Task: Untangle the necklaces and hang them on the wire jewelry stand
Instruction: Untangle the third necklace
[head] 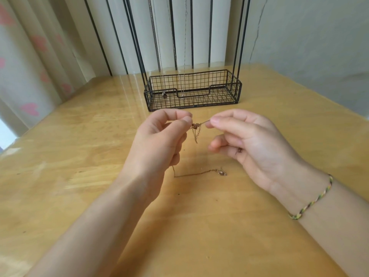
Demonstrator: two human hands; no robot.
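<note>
Pale wooden table (79,156), far centre: black wire jewelry stand (219,86), thin silver chains (184,47) hanging into its basket base. Nearer: left hand (159,140) and right hand (249,144) raised, each thumb and forefinger pinching thin copper-gold chain necklace (203,122). Taut strand runs left-right; knot (195,125) between pinches, touching left fingertips. Tail drops to table, clasp (222,172) below right hand. No legible writing.
</note>
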